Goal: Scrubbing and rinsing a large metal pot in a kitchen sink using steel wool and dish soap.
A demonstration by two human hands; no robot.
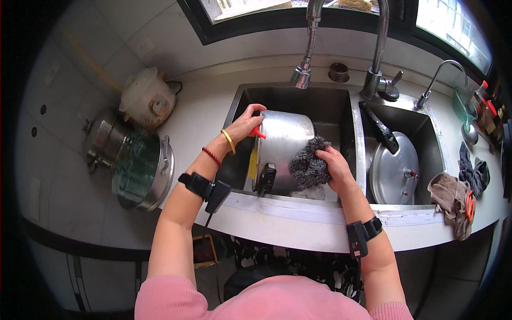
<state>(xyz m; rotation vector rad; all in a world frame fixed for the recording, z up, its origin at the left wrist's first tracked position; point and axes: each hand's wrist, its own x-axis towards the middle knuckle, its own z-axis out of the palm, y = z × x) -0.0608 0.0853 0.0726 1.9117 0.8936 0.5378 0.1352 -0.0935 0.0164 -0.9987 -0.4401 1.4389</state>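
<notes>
An aluminium pressure cooker pot lies tipped on its side in the left basin of a steel double sink. My left hand grips its rim end at the upper left, near a small red part. In my right hand is a dark grey mesh scouring pad, pressed against the pot's side towards its base. A short black handle sticks out from the pot near the sink's front edge. The pot's inside is hidden. The cooker's lid, with a long black handle, leans in the right basin.
A flexible-neck faucet hangs over the left basin. Steel pots and a white rice cooker stand at left. At right are cloths, a ladle, a green strainer and bottles.
</notes>
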